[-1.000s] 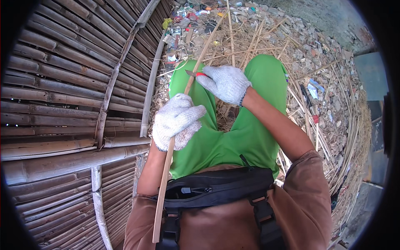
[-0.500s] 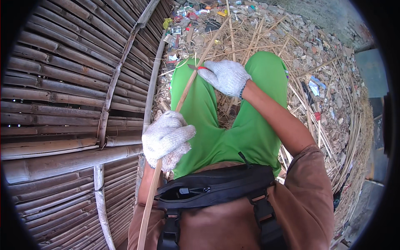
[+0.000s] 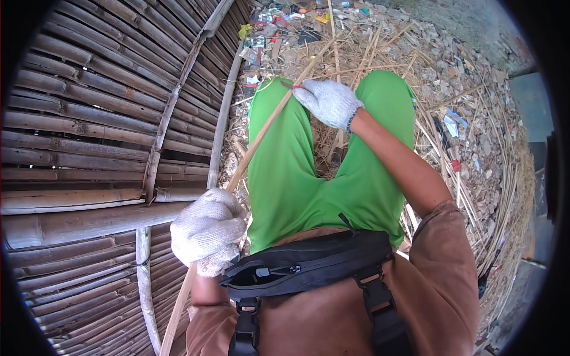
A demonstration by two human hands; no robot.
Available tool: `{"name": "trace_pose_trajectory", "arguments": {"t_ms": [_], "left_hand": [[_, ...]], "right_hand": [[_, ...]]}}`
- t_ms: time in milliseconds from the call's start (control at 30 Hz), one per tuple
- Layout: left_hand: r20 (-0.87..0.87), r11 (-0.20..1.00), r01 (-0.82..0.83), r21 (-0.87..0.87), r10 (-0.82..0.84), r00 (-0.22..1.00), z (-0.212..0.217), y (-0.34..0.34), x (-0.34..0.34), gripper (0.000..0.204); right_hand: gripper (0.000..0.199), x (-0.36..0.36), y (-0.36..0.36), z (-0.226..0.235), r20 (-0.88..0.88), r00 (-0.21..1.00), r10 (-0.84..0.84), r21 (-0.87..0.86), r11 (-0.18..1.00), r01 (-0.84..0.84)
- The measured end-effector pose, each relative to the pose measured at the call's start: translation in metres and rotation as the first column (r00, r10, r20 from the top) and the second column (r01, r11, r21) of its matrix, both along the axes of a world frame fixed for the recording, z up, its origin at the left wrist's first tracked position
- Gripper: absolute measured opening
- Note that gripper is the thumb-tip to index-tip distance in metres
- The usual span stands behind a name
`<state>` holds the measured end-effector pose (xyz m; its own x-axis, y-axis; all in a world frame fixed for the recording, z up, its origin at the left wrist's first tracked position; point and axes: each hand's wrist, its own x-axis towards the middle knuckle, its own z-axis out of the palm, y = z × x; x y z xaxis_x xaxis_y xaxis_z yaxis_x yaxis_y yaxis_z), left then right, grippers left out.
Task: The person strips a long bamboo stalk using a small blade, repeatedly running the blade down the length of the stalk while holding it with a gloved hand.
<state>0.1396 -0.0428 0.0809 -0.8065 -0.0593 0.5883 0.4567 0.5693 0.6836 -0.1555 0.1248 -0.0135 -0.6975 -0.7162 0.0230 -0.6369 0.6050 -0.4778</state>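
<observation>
Clamping a long, thin, tan woody strip [image 3: 259, 140], the white-knit-gloved left hand [image 3: 208, 228] is closed. The white-knit-gloved right hand [image 3: 328, 102] clasps a red-handled metal knife [image 3: 287, 84], blade crossing the strip by the green-trousered left knee [image 3: 265, 102].

A long, narrow, light-brown strip [image 3: 259, 139] slants from the upper middle of the view to its lower left edge, gripped partway along in the gloved left hand [image 3: 208, 231]. A small red-handled knife [image 3: 287, 85], held in the gloved right hand [image 3: 329, 102], has its dark blade across the strip.
</observation>
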Motion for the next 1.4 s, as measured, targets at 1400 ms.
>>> {"name": "trace_pose_trajectory", "arguments": {"t_ms": [1400], "left_hand": [[-0.130, 0.863, 0.319, -0.392, -0.395, 0.909, -0.043, -0.018, -0.108, 0.043]], "right_hand": [[0.058, 0.024, -0.003, -0.007, -0.051, 0.995, 0.086, -0.102, 0.991, -0.091]]}}
